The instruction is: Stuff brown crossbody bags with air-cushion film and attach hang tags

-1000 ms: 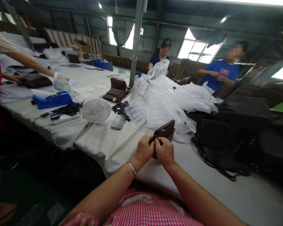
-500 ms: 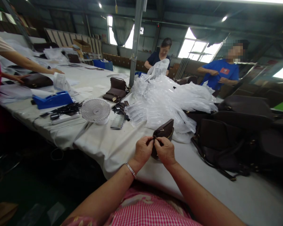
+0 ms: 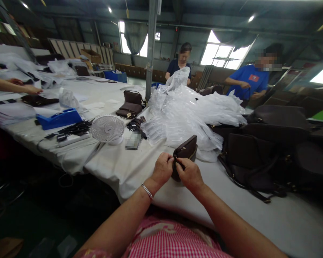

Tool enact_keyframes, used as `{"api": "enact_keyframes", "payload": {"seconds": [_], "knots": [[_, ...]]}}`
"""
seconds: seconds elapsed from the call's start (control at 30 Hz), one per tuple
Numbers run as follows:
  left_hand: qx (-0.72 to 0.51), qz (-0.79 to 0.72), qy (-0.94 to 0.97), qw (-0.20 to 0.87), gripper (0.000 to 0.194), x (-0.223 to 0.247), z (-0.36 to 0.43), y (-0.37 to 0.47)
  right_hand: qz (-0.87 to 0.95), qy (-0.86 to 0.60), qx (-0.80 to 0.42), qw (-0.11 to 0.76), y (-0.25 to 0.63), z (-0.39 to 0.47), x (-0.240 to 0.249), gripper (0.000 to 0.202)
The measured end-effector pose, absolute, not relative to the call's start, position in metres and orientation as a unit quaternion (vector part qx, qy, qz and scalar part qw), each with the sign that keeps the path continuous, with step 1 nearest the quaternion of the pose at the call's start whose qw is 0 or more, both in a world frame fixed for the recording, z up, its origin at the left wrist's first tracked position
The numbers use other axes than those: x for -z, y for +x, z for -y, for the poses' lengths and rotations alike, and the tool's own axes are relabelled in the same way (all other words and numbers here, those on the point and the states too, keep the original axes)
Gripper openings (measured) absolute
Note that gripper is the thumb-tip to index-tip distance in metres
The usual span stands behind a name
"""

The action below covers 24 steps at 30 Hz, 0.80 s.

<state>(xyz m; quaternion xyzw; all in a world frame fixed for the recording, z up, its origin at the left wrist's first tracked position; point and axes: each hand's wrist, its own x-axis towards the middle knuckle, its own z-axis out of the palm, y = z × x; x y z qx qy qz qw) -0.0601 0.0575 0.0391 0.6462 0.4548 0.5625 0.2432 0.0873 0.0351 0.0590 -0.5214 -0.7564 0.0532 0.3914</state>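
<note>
A dark brown handbag [image 3: 187,149] with a gold zipper stands on the white-covered table in front of me, its narrow end turned my way. My left hand [image 3: 163,168] pinches at the near upper corner of this bag with bent fingers. Right beside it, my right hand [image 3: 190,172] pinches the same corner, thumb and fingers closed. The small part between the fingertips is mostly hidden. Behind the bag lies a large heap of clear plastic bags [image 3: 180,118]. A second brown bag [image 3: 129,104] sits farther back, left of the heap.
A white fan [image 3: 107,129], a blue tape dispenser [image 3: 58,119] and black straps [image 3: 75,129] lie to the left. Dark bags [image 3: 254,157] are piled at the right. A metal post [image 3: 151,50] rises behind the table. Two people work across it; another person's arm [image 3: 13,86] reaches in at left.
Both my hands stay at the bag's corner, the right one shifting slightly. The person at left has moved an arm back from the brown bag there. The view has turned a little.
</note>
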Motion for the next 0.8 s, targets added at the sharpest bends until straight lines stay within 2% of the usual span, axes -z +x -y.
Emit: {"api": "enact_keyframes", "payload": {"seconds": [0.1,0.17,0.27,0.37,0.53,0.7,0.8], "knots": [[-0.575,-0.471,0.567,0.354,0.013,-0.040,-0.054,-0.070,0.725,-0.548,-0.138,0.394,0.103,-0.028,-0.064,0.030],[-0.590,-0.458,0.493,0.447,0.014,-0.042,-0.049,-0.076,0.674,-0.552,-0.249,0.423,0.111,-0.023,-0.065,0.031],[-0.613,-0.360,0.365,0.602,0.021,-0.048,-0.037,-0.080,0.588,-0.505,-0.429,0.463,0.112,-0.015,-0.066,0.039],[-0.604,-0.268,0.252,0.707,0.031,-0.053,-0.024,-0.078,0.537,-0.466,-0.526,0.466,0.105,-0.006,-0.065,0.047],[-0.591,-0.266,0.229,0.726,0.039,-0.047,-0.012,-0.073,0.543,-0.521,-0.478,0.453,0.096,0.002,-0.055,0.034],[-0.530,-0.382,0.313,0.690,0.040,-0.037,-0.004,-0.070,0.590,-0.515,-0.465,0.413,0.097,0.005,-0.040,0.035],[-0.485,-0.443,0.363,0.661,0.037,-0.036,0.000,-0.068,0.655,-0.505,-0.381,0.413,0.099,0.008,-0.034,0.036]]}}
